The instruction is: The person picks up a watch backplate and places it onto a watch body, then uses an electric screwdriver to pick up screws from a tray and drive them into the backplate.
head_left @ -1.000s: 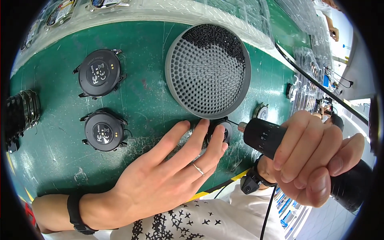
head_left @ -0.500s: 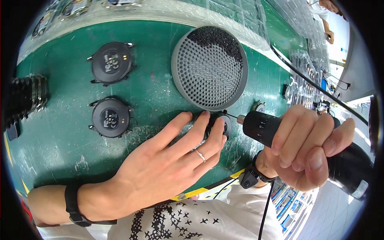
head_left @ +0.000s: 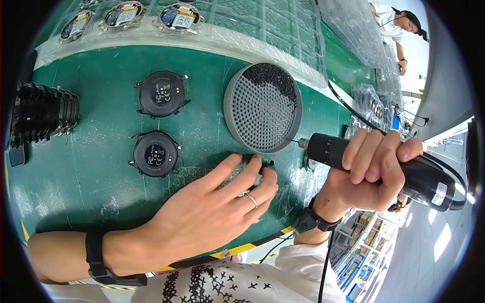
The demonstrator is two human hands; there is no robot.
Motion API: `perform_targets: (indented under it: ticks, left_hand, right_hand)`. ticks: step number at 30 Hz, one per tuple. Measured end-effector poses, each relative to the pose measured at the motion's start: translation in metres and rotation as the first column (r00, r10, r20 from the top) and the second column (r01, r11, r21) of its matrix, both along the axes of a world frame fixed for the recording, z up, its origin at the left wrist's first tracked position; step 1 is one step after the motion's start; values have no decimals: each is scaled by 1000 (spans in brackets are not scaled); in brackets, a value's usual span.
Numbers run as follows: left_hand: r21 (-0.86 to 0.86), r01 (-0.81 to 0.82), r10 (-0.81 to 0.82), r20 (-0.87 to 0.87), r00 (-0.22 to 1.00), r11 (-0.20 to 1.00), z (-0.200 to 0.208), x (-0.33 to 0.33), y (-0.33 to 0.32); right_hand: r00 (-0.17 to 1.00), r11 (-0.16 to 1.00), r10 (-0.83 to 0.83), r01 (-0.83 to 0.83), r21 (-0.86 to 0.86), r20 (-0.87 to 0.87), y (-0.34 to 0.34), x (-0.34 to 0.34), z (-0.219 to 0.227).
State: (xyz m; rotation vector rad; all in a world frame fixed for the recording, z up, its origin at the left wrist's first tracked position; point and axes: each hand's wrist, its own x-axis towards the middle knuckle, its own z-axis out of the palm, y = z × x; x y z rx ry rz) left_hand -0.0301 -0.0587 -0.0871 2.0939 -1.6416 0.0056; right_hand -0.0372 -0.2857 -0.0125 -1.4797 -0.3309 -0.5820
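Field notes, head view. My left hand (head_left: 202, 214) lies flat and spread on the green mat-covered surface (head_left: 76, 187), fingertips (head_left: 255, 164) pressing down on a small round black watch-case back that is mostly hidden under them; only a dark edge (head_left: 269, 165) shows. This grip is open, pinning rather than clasping.

My right hand (head_left: 371, 174) is wrapped fully shut around the black cylindrical electric screwdriver (head_left: 384, 164). It is held nearly level, its thin bit (head_left: 295, 142) reaching the near rim of the round grey perforated screw tray (head_left: 262, 107), just right of the pinned case. Black screws sit heaped at the tray's far side.

Two more round black watch-case backs lie to the left, one (head_left: 161, 94) farther, one (head_left: 155, 154) nearer, both well apart from my hands. A stack of black parts (head_left: 43, 113) sits at the left edge, and clear plastic trays of units (head_left: 177, 17) line the far side.

Doing this well, as I judge it: keep the left fingertips steady so the case cannot spin, leave the screw hole uncovered, bring the bit upright over it before pressing, and keep the cord (head_left: 328, 252) slack.
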Motion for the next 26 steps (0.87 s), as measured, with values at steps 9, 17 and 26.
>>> perform_targets:
  ticks: [9, 17, 26]
  left_hand:
    - [-13, -18, 18, -27, 999, 1000, -3, -2, -2]
    - [-28, 29, -30, -41, 999, 999, -3, -2, 0]
    - [20, 44, -45, 15, 999, 999, -3, -3, 1]
  right_hand:
    - [1000, 999, 17, -17, 31, -5, -5, 4, -4]
    - [996, 996, 85, -85, 1, -20, -8, 4, -3]
    - [991, 991, 131, -132, -19, -38, -9, 5, -1]
